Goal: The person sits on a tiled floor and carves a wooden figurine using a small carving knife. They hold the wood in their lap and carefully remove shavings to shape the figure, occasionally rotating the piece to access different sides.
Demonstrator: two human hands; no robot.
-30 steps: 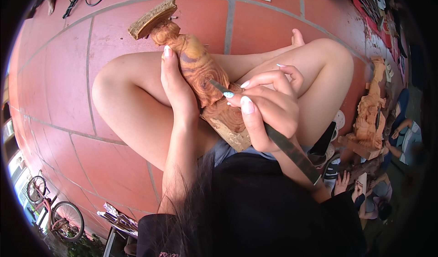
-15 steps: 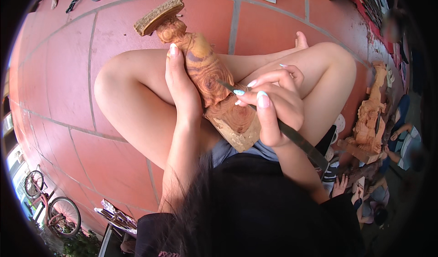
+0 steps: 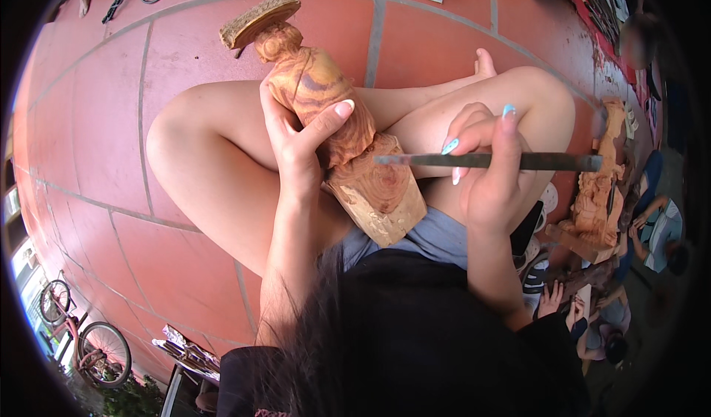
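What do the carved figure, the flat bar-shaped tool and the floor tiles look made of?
Carved figure: seemingly unpainted wood, from the swirling grain; whether it's oiled, I can't tell.
Flat bar-shaped tool: probably metal, being thin, straight and dark grey with a dull finish.
Floor tiles: perhaps fired clay, given their plain red, low-sheen surface.

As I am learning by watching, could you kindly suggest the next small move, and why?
I would probably angle the tip of the flat metal tool toward the block base: the right hand holds it crosswise over there, while the left hand grips the carved wooden figure, thumb clear of the tip.
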